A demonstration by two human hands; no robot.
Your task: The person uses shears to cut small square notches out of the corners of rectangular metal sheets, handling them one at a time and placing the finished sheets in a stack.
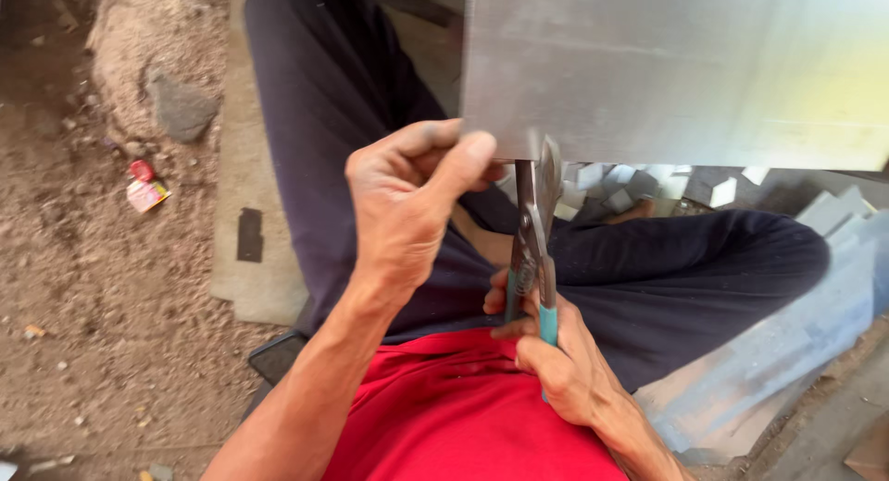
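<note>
A large grey metal sheet (667,64) fills the upper right, held over my crossed legs. My left hand (412,199) pinches its lower left edge, thumb on top. My right hand (556,356) grips tin snips (535,231) with teal handles. The blades point up, and their tips meet the sheet's bottom edge just right of my left thumb. I sit in a red shirt and dark trousers.
Small cut metal pieces (639,185) lie beyond my legs under the sheet. Stacked metal strips (787,351) rest at the right. A mat (245,222) lies at the left on dirt ground, with a rock (181,106) and a red wrapper (145,192).
</note>
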